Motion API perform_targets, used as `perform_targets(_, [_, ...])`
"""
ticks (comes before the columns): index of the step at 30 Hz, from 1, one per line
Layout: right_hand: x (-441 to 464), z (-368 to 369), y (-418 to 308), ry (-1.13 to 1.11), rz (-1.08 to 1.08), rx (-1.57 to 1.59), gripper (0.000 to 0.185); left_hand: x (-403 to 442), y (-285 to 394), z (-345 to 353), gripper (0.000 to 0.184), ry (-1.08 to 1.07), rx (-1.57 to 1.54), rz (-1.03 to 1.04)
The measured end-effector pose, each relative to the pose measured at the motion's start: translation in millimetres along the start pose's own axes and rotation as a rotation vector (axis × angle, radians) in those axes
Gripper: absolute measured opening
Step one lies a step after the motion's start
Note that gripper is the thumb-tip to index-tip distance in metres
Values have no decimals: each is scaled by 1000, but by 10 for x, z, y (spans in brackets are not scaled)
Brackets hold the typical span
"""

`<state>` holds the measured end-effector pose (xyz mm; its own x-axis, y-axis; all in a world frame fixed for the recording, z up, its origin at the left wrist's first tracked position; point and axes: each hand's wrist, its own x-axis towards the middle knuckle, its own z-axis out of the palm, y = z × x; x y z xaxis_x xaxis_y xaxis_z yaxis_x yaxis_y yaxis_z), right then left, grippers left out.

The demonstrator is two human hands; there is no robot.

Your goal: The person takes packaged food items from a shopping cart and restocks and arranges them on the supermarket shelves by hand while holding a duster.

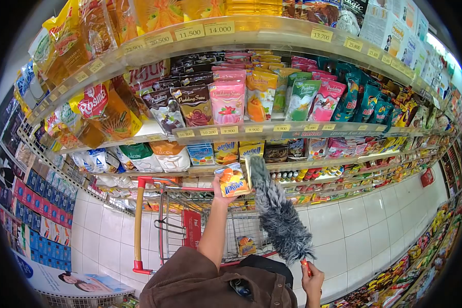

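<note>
My left hand [219, 189] grips a small stack of orange-and-white jelly powder packets [233, 180], held up in front of the lower shelf. My right hand [312, 280] is closed around the orange handle of a fluffy grey duster [284, 220]. The duster slants up and left, its tip close beside the packets; whether it touches them or the shelf I cannot tell. Behind the tip stand yellow jelly packets [251, 150] on the shelf. Another orange packet [247, 245] lies in the shopping cart [190, 205] below my arms.
Pudding pouches [227, 102] fill the middle shelf, whose edge [231, 131] carries price tags. Bagged cooking oil [105, 108] hangs over at the left. The cart's wooden-coloured handle [139, 226] is at left. White floor tiles [351, 220] run right, along another product rack [421, 251].
</note>
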<state>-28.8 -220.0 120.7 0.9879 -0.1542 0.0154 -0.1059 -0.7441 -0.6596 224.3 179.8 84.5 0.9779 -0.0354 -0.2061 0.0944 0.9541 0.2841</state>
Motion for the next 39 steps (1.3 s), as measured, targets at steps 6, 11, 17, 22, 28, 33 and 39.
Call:
perform_targets(6, [-12,-233,-201,-2,-98,-146,28,-110,-164,-43,42,124,207,-24])
perform_targets(11, [4,-233,-216,15,-29,7,25,-158,-235,-211,48,90,-19,33])
perform_targets(17, [-11,-251,-68,105,87,357,21,-41,239,83,57,165,34,-43])
perform_targets(22, [-213,-85,186,47,234,472,19,111,619,498,75,121,-64,-169])
perform_targets(28, [-373,139,98,-41,252,491,19,157,783,546,79,66,-277,-218])
perform_targets(33, [-351,270,33,-71,223,543,21,55,722,724,76,94,-250,-141])
perform_targets(39, [-284,272,-27,-81,246,545,20,101,727,735,78,31,-280,-169])
